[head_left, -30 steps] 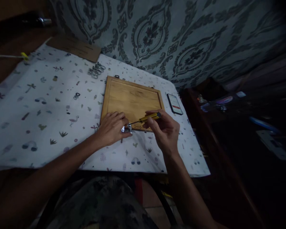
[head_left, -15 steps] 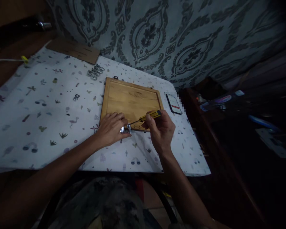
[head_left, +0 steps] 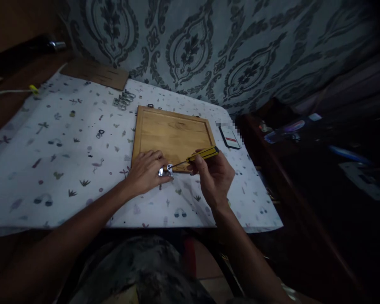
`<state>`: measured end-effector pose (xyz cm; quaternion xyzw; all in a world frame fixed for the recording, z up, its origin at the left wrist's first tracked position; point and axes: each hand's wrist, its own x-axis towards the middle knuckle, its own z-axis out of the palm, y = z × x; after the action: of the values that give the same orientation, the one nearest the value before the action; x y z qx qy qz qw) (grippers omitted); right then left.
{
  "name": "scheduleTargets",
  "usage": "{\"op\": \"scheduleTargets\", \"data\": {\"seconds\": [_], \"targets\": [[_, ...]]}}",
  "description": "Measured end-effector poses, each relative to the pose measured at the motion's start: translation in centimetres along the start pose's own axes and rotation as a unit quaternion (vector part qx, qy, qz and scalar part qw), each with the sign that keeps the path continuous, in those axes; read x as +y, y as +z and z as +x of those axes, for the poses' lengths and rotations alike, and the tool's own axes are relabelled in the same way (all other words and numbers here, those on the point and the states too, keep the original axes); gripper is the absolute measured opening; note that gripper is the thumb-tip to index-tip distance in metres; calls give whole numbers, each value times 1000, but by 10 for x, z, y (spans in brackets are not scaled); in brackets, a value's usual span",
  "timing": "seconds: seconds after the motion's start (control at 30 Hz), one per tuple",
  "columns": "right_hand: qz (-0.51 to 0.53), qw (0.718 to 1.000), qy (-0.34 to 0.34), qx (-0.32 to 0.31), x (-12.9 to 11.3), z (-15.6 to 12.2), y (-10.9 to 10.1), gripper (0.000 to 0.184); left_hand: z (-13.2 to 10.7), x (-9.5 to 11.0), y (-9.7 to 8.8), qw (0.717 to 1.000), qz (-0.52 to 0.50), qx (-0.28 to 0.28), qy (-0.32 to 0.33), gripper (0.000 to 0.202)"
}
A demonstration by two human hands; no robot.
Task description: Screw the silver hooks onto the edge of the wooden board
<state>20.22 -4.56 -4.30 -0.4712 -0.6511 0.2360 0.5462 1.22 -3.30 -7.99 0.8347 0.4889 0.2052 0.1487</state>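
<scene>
A wooden panel (head_left: 177,128) with a raised frame lies flat on the table. At its near edge, my left hand (head_left: 147,169) is closed around a small shiny metal hinge (head_left: 170,169), thumb below and fingers on the panel side. My right hand (head_left: 215,175) grips a yellow and black screwdriver (head_left: 205,154). Its thin shaft slants down to the left, and the tip meets the hinge. Whether a screw sits under the tip is too small to tell.
Several metal hinges (head_left: 124,100) lie beyond the panel, near a cardboard piece (head_left: 96,74). A small dark metal part (head_left: 100,134) is left of the panel, and a phone (head_left: 230,138) lies right. The patterned tablecloth (head_left: 66,169) ends near my lap; a patterned wall hanging (head_left: 190,50) rises behind.
The view has shifted slightly. My right hand and the screwdriver handle have turned a little, while the tip stays at the hinge. My left hand keeps its hold.
</scene>
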Motion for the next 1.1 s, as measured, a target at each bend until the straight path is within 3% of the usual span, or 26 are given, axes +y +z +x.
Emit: {"op": "scheduleTargets", "data": {"seconds": [0.87,1.1], "targets": [[-35,999,9,8,11,-2,2,27,0,1,-1,1000,9,-4,7,33],[-78,996,-19,-29,9,-2,0,23,0,2,-1,1000,13,-15,3,35]]}}
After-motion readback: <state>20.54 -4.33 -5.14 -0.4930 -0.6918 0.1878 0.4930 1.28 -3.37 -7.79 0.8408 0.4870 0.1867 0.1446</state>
